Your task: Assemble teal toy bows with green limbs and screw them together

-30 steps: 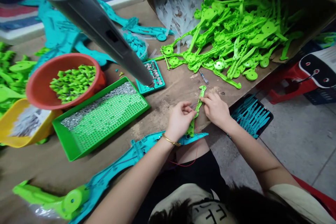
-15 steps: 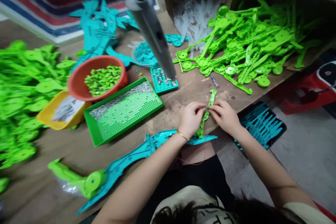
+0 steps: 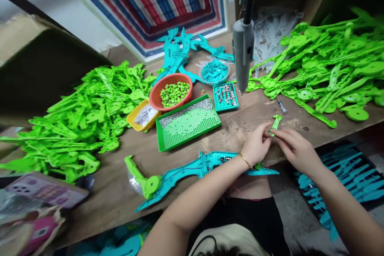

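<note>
A narrow light-green plastic part (image 3: 276, 121) with a rounded end lies at the worktable's front right. My left hand (image 3: 257, 145) is closed with its fingertips on the side of this part, partly covering it. From the other side my right hand (image 3: 296, 150) meets it, thumb and forefinger pinched together over the part; whatever tiny thing is between them is too small to make out. Below my left wrist lies a long blue plastic bow-shaped half shell (image 3: 186, 170), with small metal pieces in its middle and a green wheel-ended arm (image 3: 153, 186) at its left end.
A grey electric screwdriver (image 3: 242, 54) hangs over the table. Around it are a green tray of pins (image 3: 188, 145), a blue tray of small metal discs (image 3: 226, 108), a red bowl (image 3: 154, 98) and a yellow tub (image 3: 132, 122). Green parts (image 3: 99, 116) heap up left and right.
The view has swung left, so everything sits further right in the picture and a phone and boxes show at left. Both hands stay at the green part.
</note>
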`<state>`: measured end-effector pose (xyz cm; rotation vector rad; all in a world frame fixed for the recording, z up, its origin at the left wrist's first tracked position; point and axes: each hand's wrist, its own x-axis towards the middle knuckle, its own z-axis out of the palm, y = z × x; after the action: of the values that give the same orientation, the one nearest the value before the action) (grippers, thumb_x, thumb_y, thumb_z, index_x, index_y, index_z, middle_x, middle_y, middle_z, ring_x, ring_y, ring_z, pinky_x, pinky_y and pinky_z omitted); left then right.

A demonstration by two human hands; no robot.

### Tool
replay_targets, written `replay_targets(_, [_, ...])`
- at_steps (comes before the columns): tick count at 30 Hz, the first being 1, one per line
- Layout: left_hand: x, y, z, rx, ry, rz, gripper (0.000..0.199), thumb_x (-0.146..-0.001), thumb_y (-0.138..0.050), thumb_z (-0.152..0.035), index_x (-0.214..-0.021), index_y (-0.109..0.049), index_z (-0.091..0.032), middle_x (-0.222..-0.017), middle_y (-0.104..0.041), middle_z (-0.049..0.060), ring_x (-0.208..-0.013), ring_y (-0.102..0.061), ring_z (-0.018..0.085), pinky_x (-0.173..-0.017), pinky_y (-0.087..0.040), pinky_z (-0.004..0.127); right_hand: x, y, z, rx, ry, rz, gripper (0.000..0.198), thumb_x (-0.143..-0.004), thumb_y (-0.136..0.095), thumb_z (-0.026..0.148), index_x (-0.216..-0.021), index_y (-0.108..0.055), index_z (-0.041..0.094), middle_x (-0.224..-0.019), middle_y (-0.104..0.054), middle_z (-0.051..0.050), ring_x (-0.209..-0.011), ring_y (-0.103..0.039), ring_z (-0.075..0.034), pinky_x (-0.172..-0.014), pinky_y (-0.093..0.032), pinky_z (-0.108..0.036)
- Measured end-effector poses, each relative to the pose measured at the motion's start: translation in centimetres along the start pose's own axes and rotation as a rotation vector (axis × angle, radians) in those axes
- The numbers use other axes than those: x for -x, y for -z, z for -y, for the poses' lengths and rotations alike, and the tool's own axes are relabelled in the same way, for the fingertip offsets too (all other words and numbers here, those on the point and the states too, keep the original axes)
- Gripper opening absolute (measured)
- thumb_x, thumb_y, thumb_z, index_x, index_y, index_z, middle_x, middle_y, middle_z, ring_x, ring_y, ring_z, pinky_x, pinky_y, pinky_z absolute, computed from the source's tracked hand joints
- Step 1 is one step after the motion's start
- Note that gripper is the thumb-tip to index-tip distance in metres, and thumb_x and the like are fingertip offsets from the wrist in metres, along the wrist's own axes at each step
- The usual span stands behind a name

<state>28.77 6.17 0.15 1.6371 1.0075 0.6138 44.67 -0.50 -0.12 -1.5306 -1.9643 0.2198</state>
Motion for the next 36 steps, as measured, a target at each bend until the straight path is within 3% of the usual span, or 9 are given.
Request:
replay_targets(4, [0.2, 0.4, 0.1, -0.081, -0.023, 0.027, 0.05, -0.081, -0.052, -0.011, -0.13, -0.053, -0.021, -0.087, -0.069, 0.001, -0.074, -0.062, 0.014, -0.077, -0.052, 0.028, -0.7, -0.1, 0.2, 0.021, 0.029, 0.066, 0.027, -0.095, -0.048, 0.019, -0.117, -0.063, 0.024, -0.107, -0.067, -0.007, -0.101, -0.063, -0.02, -0.09, -0.051, -0.034])
replay_targets(14, [-0.1, 0.6, 0.4, -0.149, -0.106, 0.019, 0.046, -0.08, -0.055, -0.011, -0.125, -0.054, -0.02, -0.086, -0.065, 0.0, -0.068, -0.057, 0.011, -0.069, -0.047, 0.025, -1.2, -0.2, 0.5, -0.202, -0.186, 0.055, 0.013, -0.091, -0.052, 0.021, -0.094, -0.064, 0.018, -0.091, -0.064, -0.006, -0.086, -0.061, -0.017, -0.075, -0.048, -0.028])
replay_targets(18, [0.6, 1.3, -0.2, -0.354, -0.19, -0.032, 0.039, -0.08, -0.057, -0.011, -0.119, -0.059, -0.017, -0.095, -0.065, 0.003, -0.074, -0.058, 0.013, -0.076, -0.048, 0.028, -0.8, -0.9, 0.7, -0.23, -0.21, 0.022, 0.011, -0.09, -0.051, 0.021, -0.09, -0.062, 0.018, -0.085, -0.061, -0.004, -0.077, -0.057, -0.015, -0.07, -0.045, -0.026])
replay_targets(21, [1.3, 1.8, -0.5, -0.536, -0.219, -0.02, 0.021, -0.086, -0.055, -0.018, -0.104, -0.067, -0.017, -0.087, -0.066, 0.005, -0.084, -0.06, 0.019, -0.081, -0.047, 0.032, -0.7, -1.2, 0.8, -0.238, -0.229, 0.014, 0.012, -0.09, -0.051, 0.022, -0.09, -0.062, 0.018, -0.083, -0.06, -0.003, -0.076, -0.055, -0.014, -0.069, -0.043, -0.025])
replay_targets(24, [1.8, 2.0, -0.7, -0.66, -0.214, 0.016, 0.021, -0.091, -0.05, -0.024, -0.093, -0.069, -0.018, -0.084, -0.066, 0.007, -0.087, -0.06, 0.023, -0.082, -0.047, 0.035, -0.7, -1.4, 0.9, -0.213, -0.263, 0.044, 0.012, -0.09, -0.05, 0.022, -0.089, -0.062, 0.018, -0.083, -0.059, -0.003, -0.074, -0.054, -0.013, -0.068, -0.042, -0.025])
replay_targets(30, [2.6, 1.4, -1.6, -0.828, -0.164, 0.027, 0.025, -0.092, -0.042, -0.017, -0.097, -0.067, -0.016, -0.091, -0.065, 0.01, -0.091, -0.06, 0.026, -0.083, -0.046, 0.038, -0.8, -1.3, 1.7, -0.136, -0.281, 0.111, 0.013, -0.09, -0.049, 0.022, -0.089, -0.061, 0.018, -0.085, -0.061, -0.003, -0.071, -0.052, -0.013, -0.066, -0.04, -0.025])
replay_targets(36, [3.1, 1.7, -1.9, -0.821, -0.14, 0.016, 0.024, -0.093, -0.042, -0.02, -0.096, -0.066, -0.016, -0.089, -0.068, 0.009, -0.088, -0.062, 0.025, -0.082, -0.046, 0.039, -0.7, -1.5, 3.0, 0.054, -0.252, 0.187, 0.016, -0.092, -0.047, 0.023, -0.091, -0.062, 0.018, -0.089, -0.065, -0.006, -0.083, -0.057, -0.016, -0.07, -0.039, -0.027])
